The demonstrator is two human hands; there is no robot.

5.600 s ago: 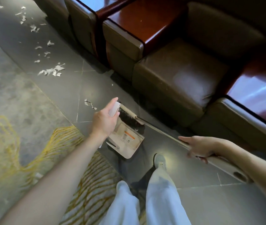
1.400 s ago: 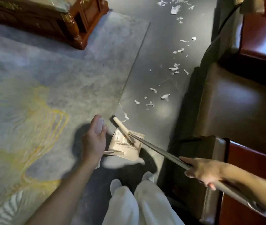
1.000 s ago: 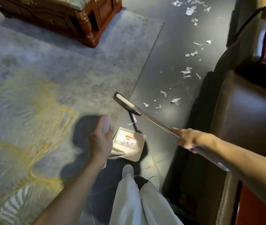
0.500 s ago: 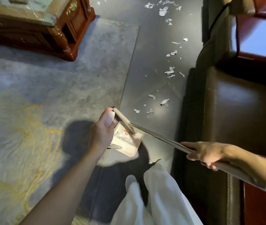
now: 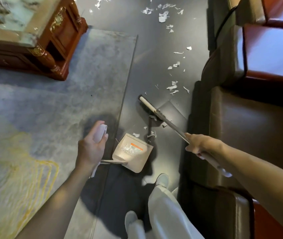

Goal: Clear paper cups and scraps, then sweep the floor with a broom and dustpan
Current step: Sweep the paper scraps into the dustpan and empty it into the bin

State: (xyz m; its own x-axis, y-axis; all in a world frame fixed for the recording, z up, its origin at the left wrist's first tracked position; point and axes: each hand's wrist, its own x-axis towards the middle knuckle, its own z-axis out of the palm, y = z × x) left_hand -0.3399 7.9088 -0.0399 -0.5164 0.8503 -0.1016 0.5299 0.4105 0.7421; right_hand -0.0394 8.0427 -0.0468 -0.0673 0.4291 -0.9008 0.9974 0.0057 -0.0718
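We have the broom (image 5: pixel 170 125) head back out from the dustpan (image 5: pixel 133 152) mouth, a few scraps (image 5: pixel 152 134) between them — right hand (image 5: pixel 201 144) wrapped round the shaft, left hand (image 5: pixel 92 149) gripping the pan's handle — next pull feeds them in, long trail (image 5: pixel 172 87) ahead unswept

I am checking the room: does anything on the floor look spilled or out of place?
Yes. Torn paper scraps litter the dark floor beside the sofa, beyond the broom; a few lie at the dustpan mouth.
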